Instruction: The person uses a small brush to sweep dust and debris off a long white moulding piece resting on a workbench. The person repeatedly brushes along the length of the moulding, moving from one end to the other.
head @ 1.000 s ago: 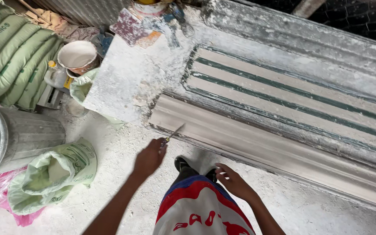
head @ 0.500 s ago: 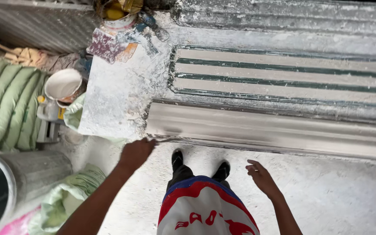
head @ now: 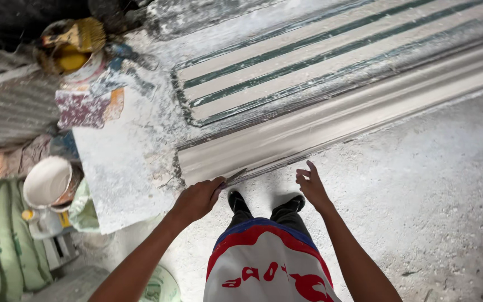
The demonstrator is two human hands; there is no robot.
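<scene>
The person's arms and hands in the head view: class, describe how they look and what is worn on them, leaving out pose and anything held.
Both arms are bare from the lower edge of the view to the fingers: no sleeves, no gloves. The left hand and right hand show no watch, ring or band. No markings can be made out.

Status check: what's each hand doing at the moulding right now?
Left hand gripping thin blade, tip at white moulding end. Right hand open, empty, hovering beside. Nothing blocking.

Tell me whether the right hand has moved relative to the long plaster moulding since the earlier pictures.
Yes. The right hand has come closer to the moulding's lower edge; it hung farther back before.
</scene>
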